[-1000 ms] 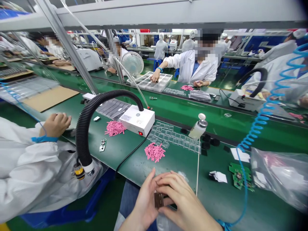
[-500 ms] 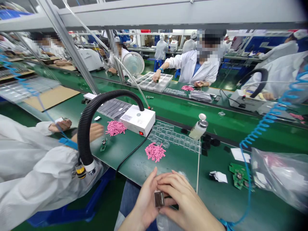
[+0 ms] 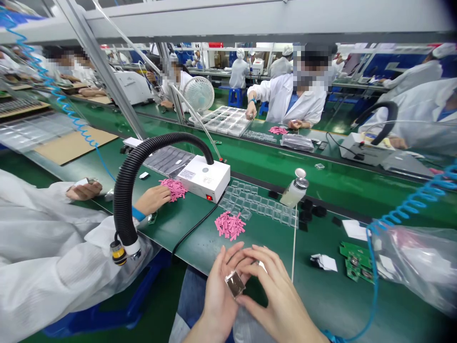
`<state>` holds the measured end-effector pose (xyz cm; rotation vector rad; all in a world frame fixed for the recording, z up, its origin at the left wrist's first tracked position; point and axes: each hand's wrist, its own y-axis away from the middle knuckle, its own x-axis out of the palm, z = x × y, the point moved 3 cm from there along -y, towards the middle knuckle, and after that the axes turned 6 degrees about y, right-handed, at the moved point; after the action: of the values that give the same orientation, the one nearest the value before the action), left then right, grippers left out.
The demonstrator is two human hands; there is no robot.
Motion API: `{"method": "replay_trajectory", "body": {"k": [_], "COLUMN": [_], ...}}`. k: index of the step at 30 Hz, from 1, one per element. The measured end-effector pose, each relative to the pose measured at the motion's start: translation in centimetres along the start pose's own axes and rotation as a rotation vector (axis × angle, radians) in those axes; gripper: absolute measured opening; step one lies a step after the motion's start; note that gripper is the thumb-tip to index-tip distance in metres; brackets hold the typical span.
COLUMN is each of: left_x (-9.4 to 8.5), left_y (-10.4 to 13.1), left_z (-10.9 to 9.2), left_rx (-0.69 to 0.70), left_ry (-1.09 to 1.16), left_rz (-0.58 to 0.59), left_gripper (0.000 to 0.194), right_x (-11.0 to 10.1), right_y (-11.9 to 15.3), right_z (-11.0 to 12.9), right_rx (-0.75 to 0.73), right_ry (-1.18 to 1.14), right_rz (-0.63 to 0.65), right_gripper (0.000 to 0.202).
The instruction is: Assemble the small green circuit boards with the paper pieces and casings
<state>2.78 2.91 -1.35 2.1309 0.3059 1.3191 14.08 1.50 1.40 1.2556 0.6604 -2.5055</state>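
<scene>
Near the front edge of the green table, my left hand (image 3: 219, 290) is closed around a small, shiny dark rectangular part (image 3: 234, 284). My right hand (image 3: 273, 290) curves in from the right, its thumb and fingers at the part's right side. A pile of pink strips (image 3: 230, 226) lies just beyond my hands. Behind it are rows of small clear plastic pieces (image 3: 257, 202). To the right are white slips (image 3: 324, 262) and green circuit boards (image 3: 355, 261).
A white box (image 3: 205, 177) with a black hose (image 3: 123, 190) stands at the left. A bottle (image 3: 295, 190), black pieces (image 3: 311, 210) and a plastic bag (image 3: 421, 262) are to the right. A co-worker's hand (image 3: 153, 199) reaches another pink pile. A blue coiled cord (image 3: 410, 207) hangs at right.
The dark part has tilted and my right hand's fingers have opened wider around it. The co-worker's hand at left has moved right to the pink strips. The person opposite has drawn an arm back.
</scene>
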Motion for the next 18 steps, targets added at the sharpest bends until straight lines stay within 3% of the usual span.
{"method": "replay_trajectory", "body": {"k": [6, 18], "left_x": [0.57, 0.68], "left_y": [0.19, 0.63], "left_z": [-0.37, -0.34], "left_rx": [0.052, 0.112], "left_ry": [0.009, -0.086], "left_rz": [-0.034, -0.145], "left_gripper": [0.030, 0.026], "right_x": [0.21, 0.38], "right_y": [0.53, 0.54], "right_z": [0.30, 0.50], "right_rx": [-0.020, -0.088], "right_ry": [0.008, 0.075], "right_rz": [-0.048, -0.077], "right_gripper": [0.025, 0.028]}}
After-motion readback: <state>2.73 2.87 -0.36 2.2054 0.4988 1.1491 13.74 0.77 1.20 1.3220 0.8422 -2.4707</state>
